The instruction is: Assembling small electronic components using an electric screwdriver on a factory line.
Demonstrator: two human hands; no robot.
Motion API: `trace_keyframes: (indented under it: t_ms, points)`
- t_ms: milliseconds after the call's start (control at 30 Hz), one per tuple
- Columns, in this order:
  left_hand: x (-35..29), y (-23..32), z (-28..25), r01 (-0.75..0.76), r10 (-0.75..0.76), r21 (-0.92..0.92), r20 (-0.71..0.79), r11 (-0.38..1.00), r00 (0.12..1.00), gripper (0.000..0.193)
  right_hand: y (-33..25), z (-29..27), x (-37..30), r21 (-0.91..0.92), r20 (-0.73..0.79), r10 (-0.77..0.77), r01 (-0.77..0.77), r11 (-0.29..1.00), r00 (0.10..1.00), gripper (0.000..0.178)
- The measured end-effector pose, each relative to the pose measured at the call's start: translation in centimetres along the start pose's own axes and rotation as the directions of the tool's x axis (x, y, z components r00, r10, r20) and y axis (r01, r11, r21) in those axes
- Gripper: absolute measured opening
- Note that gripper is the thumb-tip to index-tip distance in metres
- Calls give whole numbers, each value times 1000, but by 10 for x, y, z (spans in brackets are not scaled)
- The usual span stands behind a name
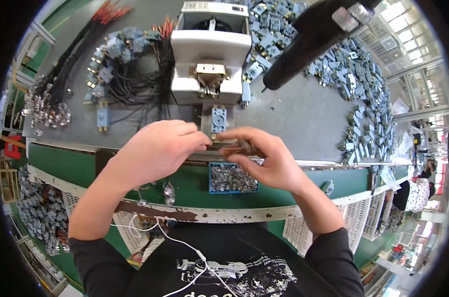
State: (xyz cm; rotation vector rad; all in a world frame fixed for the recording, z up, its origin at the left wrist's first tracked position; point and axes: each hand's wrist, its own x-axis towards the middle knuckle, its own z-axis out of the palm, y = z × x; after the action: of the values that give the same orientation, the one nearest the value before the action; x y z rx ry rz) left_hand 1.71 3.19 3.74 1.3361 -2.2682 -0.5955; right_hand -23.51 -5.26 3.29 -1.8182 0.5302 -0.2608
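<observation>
A grey-blue rectangular block (219, 120) with a round centre and brass-coloured ends lies on the plate below the white bench machine (211, 62). My left hand (162, 148) is near the block's front left, its fingers pinched together; what they hold, if anything, is hidden. Just right of it, my right hand (266, 156) curls thumb and fingers close to the block's near end. Something small and dark shows between those fingers, too small to name. Shiny metal pieces (169, 193) are visible below my left forearm. A blue tray (210, 179) of small metal parts sits below my hands.
Piles of similar grey-blue blocks (350, 74) cover the right and back of the table. Black wires with red ends (81, 44) and wired blocks (128, 47) lie at left. A thick black cylinder (303, 47) slants in overhead at right. White cable (177, 240) hangs over my shirt.
</observation>
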Motion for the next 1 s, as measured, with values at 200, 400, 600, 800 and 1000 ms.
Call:
trace_keyframes:
  t_ms: [200, 400, 600, 800, 1000]
  points:
    - [13, 4, -7, -63, 73, 114, -87, 991, 994, 20, 14, -3, -1, 326, -30, 89, -75, 942, 996, 36]
    - [15, 8, -17, -64, 76, 132, -86, 989, 993, 20, 23, 2, 2, 628, 24, 60, -62, 775, 998, 43]
    - [16, 6, -17, -22, 34, 103, -113, 994, 993, 11, 23, 11, 4, 729, -28, 136, -73, 680, 990, 49]
    - [11, 11, -17, 43, -41, 17, -112, 999, 993, 20, 14, 10, -4, 471, -110, 202, -128, 872, 973, 46]
    - [17, 18, 0, 138, -186, -240, -192, 961, 964, 18, 21, 27, 1, 368, -541, -17, 254, 894, 841, 35]
